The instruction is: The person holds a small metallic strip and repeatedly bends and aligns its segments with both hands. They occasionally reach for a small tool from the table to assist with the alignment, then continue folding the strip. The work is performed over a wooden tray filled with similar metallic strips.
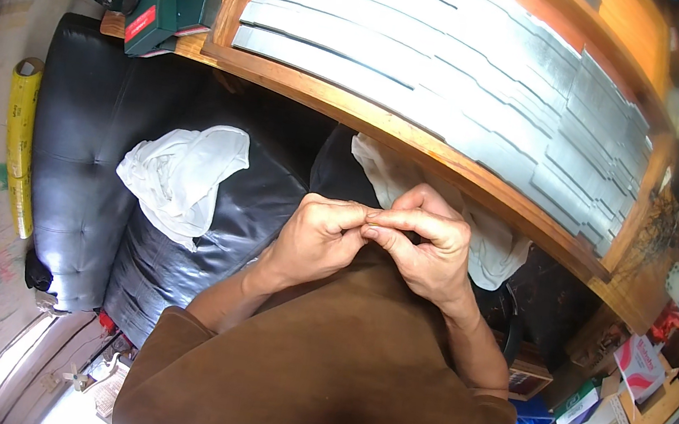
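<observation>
Left hand (319,240) and right hand (432,248) meet tip to tip, thumb and index of each drawn together in a pinch. Work is at the meeting fingertips; piece too small or covered to identify, so cannot tell what is pinched. Beyond the grip: wooden tray (322,94) of overlapping grey strips (341,28). Left of the grip: white cloth (182,180) on a black leather seat (82,174); a second white cloth (498,253) just right of and behind the right hand. Judgement: fine two-handed fingertip handling. Advise light, even pressure, one hand steadying while the other works, thumbs lowered enough to keep the contact point in sight.
</observation>
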Tool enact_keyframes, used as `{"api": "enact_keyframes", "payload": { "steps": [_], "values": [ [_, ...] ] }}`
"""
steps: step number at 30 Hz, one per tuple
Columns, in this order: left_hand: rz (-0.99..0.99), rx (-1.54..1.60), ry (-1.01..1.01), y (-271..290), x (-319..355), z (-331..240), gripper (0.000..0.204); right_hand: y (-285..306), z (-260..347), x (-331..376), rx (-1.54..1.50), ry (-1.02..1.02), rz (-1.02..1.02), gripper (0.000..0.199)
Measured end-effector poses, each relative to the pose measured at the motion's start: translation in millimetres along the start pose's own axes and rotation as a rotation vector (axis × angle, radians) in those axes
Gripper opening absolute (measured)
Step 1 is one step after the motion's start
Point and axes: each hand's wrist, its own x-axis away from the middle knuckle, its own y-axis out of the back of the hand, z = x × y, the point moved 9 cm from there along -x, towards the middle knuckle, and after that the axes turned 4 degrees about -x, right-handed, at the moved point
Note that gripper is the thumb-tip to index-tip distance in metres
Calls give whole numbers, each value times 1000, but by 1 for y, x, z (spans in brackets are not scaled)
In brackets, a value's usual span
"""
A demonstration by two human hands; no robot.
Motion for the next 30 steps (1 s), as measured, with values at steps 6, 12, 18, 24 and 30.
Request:
{"api": "enact_keyframes", "payload": {
  "steps": [6, 12, 18, 24, 30],
  "values": [
    [6, 43, -4, -4, -1, 0, 11, 5, 6, 2, 10, 21, -20, 16],
    [8, 34, -23, -3, -4, -7, 15, 8, 9, 1, 4, 41, -25, 16],
    [12, 38, -18, -5, -4, -8, 16, 9, 12, 0, 13, 59, -26, 15],
    [12, 68, 3, -6, -3, -5, 20, 10, 13, 0, 30, 59, -26, 14],
    [14, 53, -10, -5, -4, -10, 20, 12, 15, 0, 30, 66, -31, 14]
  ]
}}
